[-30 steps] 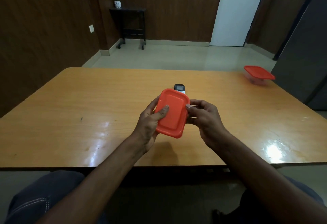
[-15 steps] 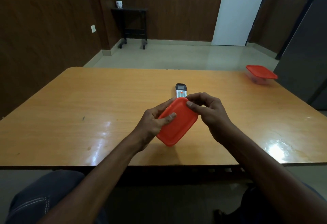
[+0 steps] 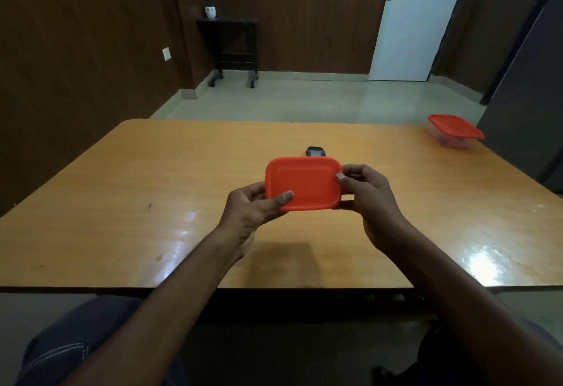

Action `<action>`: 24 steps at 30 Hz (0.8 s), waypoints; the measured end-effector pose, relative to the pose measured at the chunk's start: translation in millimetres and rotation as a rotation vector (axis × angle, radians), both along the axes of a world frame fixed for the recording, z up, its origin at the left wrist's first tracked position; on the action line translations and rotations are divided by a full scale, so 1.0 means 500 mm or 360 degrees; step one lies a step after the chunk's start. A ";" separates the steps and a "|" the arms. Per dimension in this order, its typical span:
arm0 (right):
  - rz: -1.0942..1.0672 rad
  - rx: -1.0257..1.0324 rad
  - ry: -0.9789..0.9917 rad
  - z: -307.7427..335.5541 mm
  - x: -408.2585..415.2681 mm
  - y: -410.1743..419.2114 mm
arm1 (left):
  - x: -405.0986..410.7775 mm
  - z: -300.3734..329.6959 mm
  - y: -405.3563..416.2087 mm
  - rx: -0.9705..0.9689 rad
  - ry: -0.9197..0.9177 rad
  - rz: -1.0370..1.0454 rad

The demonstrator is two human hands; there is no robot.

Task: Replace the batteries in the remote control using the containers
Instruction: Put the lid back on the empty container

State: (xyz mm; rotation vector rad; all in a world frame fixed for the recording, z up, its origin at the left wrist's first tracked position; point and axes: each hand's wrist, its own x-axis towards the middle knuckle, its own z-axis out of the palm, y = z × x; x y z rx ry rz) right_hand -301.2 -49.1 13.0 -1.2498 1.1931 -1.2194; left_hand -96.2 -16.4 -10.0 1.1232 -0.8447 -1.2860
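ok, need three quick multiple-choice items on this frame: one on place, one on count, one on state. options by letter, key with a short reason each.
1. Where is the second red-lidded container?
A. far right of the table
B. on the floor
C. on the person's lap

2. How many red lids are in view?
A. one
B. two
C. four

3. How is the near red-lidded container held?
A. resting alone on the table
B. by the left hand only
C. by both hands above the table

Key:
1 A: it sits near the table's far right edge.
2 B: one in the hands, one at the far right.
3 C: left hand and right hand grip opposite ends; its shadow falls on the table below.
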 end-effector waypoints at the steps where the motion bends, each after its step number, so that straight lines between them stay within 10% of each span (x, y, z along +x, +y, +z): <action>1: 0.0033 0.0001 0.0016 0.001 0.002 0.002 | 0.002 -0.003 -0.001 -0.0009 -0.0041 0.0029; 10: 0.0068 -0.1014 0.1091 -0.020 0.005 0.005 | 0.007 -0.014 -0.005 -0.0257 -0.0706 -0.0045; 18: -0.0123 -0.1038 0.0907 0.005 -0.010 -0.005 | -0.007 0.008 0.014 -0.0463 -0.0476 0.0171; 24: 0.0176 -0.0994 0.1036 -0.007 0.009 0.021 | 0.006 0.004 0.010 -0.0678 -0.1191 0.0275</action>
